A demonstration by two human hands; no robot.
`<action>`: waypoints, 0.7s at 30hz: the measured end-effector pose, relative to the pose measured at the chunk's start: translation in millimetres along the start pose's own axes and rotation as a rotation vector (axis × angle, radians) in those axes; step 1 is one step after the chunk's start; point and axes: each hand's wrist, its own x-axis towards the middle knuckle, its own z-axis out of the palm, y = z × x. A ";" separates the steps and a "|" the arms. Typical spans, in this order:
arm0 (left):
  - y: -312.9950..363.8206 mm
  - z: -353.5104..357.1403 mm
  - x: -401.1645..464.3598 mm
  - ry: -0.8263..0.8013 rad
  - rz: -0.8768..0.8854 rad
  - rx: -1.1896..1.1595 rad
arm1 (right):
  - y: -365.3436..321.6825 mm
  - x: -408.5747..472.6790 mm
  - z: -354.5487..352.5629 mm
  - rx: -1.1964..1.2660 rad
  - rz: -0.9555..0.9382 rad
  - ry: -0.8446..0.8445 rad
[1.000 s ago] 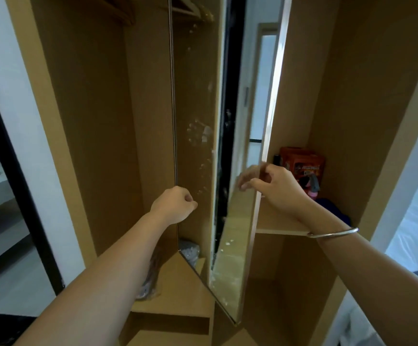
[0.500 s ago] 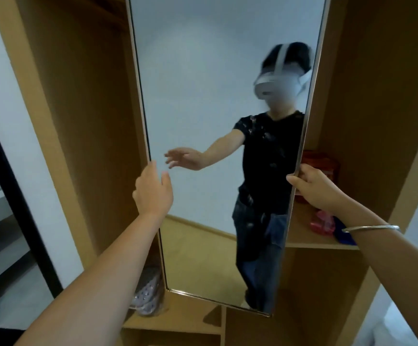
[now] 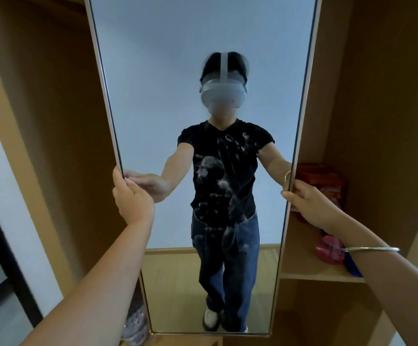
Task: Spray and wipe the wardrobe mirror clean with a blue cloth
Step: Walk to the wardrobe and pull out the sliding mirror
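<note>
The tall wardrobe mirror (image 3: 153, 71) faces me squarely, with whitish smudges and streaks across its middle. My left hand (image 3: 133, 198) grips its left edge at mid height. My right hand (image 3: 307, 203) grips the right edge at about the same height, a metal bangle on that wrist. On the shelf behind my right wrist lie a pink spray bottle (image 3: 329, 248) and a bit of blue cloth (image 3: 351, 265), both partly hidden by my arm.
The mirror stands inside an open wooden wardrobe (image 3: 53, 121). An orange-red box (image 3: 320, 178) sits on the right shelf (image 3: 315, 274). A perforated pale shoe (image 3: 134, 325) lies low on the left. A dark door frame (image 3: 3, 258) runs along the far left.
The mirror has swung from edge-on to face me fully. My left hand, loose beside the frame before, now grips the left edge. My right hand stayed on the right edge.
</note>
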 end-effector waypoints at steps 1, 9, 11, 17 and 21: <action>-1.5 4.0 2.8 -0.011 -0.010 0.000 | 2.0 4.2 0.5 0.001 -0.011 0.000; -14.7 30.2 23.3 -0.012 -0.113 -0.053 | 14.1 36.5 3.6 -0.005 -0.019 -0.002; -16.6 36.5 26.0 0.006 -0.123 -0.061 | 16.9 40.5 4.4 0.002 -0.019 -0.007; -22.9 47.0 31.0 0.012 -0.113 -0.074 | 28.1 45.4 3.0 0.080 -0.043 -0.039; -21.9 50.3 34.8 -0.013 -0.119 -0.074 | 31.0 47.6 3.2 0.133 -0.053 -0.054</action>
